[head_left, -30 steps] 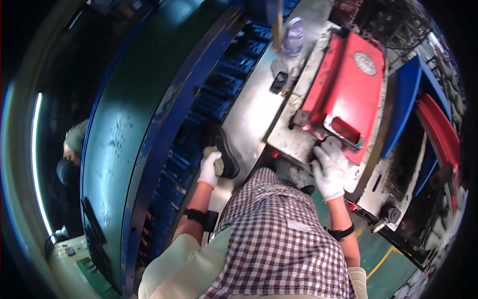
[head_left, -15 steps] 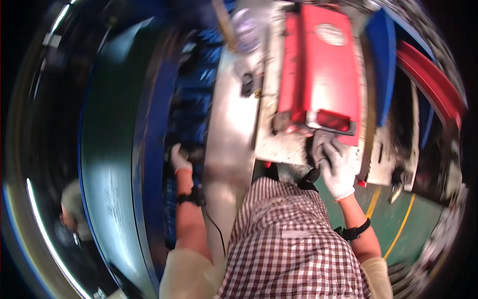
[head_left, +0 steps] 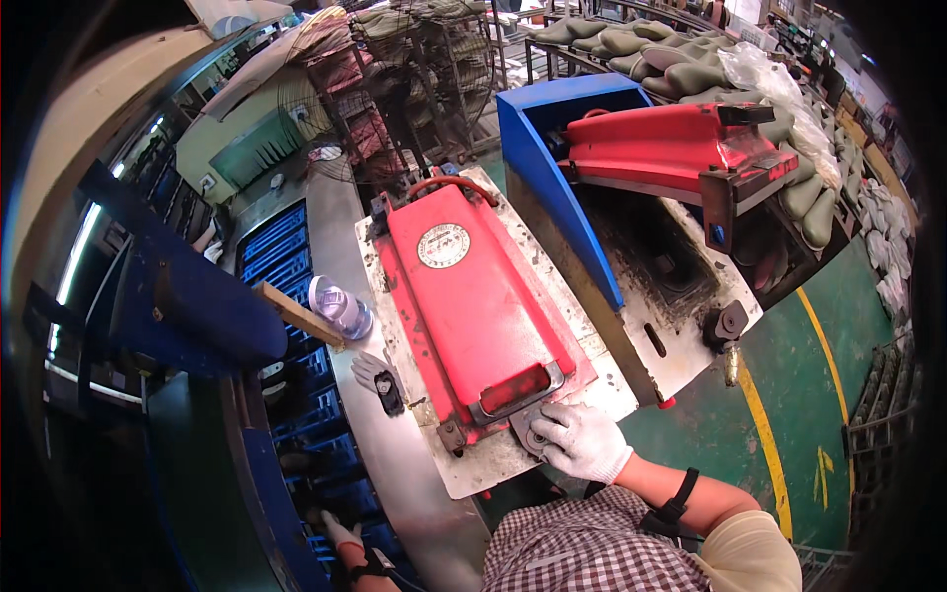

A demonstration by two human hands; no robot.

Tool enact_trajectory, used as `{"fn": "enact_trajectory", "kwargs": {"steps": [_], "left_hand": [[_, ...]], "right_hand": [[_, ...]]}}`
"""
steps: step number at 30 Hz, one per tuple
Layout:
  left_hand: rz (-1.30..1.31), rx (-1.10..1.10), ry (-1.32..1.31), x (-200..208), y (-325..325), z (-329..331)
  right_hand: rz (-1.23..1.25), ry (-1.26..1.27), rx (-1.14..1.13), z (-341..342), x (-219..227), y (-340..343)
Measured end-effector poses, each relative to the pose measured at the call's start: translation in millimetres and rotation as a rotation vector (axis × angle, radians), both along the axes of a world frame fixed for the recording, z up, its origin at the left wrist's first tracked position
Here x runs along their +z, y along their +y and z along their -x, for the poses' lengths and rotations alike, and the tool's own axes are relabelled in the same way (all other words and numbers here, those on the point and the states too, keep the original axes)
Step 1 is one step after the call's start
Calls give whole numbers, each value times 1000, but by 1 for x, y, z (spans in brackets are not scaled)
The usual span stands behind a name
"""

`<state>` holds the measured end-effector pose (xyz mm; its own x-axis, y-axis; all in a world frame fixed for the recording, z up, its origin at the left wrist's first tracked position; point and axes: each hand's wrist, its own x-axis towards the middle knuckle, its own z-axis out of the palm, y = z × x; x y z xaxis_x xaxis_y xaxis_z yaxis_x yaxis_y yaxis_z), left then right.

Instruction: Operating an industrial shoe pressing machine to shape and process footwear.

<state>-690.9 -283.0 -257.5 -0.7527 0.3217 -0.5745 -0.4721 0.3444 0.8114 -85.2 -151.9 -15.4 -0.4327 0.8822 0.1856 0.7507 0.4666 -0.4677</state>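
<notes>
My right hand (head_left: 582,444), in a white glove, has its fingers bent round a round grey knob (head_left: 536,441) at the front end of a red machine cover (head_left: 469,306). The cover is closed over a pale metal base plate (head_left: 464,479). Low on the left, my left hand (head_left: 341,531), also gloved, reaches in among the dark items on the blue-lit conveyor (head_left: 321,414). Its fingers are in shadow, so what they touch or hold does not show.
A steel ledge (head_left: 340,232) carries a clear plastic bottle (head_left: 340,308) and a grey glove (head_left: 375,380). To the right, a second red cover (head_left: 671,148) stands raised beside a blue panel (head_left: 562,187). Olive boot-shaped pieces (head_left: 691,74) are piled behind it.
The view has swung up and to the right, revealing the racks and piles behind. My right hand stays at the front of the red cover; my left hand stays over the conveyor.
</notes>
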Motion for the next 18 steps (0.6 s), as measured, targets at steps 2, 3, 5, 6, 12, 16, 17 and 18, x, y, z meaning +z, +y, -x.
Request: {"fn": "enact_trajectory", "kwargs": {"steps": [2, 3, 5, 6, 12, 16, 17, 18], "left_hand": [[2, 18, 5, 4, -11, 2], [5, 26, 5, 4, -16, 1], [4, 29, -8, 3, -10, -5], [4, 31, -14, 2, -8, -8], [28, 32, -50, 0, -7, -24], [57, 40, -67, -2, -19, -25], [64, 42, -69, -2, -22, -24], [69, 41, -74, -2, -22, -25]], "right_hand": [[-44, 30, 4, 5, 2, 3], [-43, 34, 12, 6, 1, 3], [10, 10, 16, 5, -1, 4], [10, 9, 17, 6, -2, 5], [-10, 31, 7, 5, -4, 4], [-1, 23, 12, 5, 1, 6], [-2, 18, 11, 6, 3, 7], [-6, 16, 15, 5, 3, 7]]}}
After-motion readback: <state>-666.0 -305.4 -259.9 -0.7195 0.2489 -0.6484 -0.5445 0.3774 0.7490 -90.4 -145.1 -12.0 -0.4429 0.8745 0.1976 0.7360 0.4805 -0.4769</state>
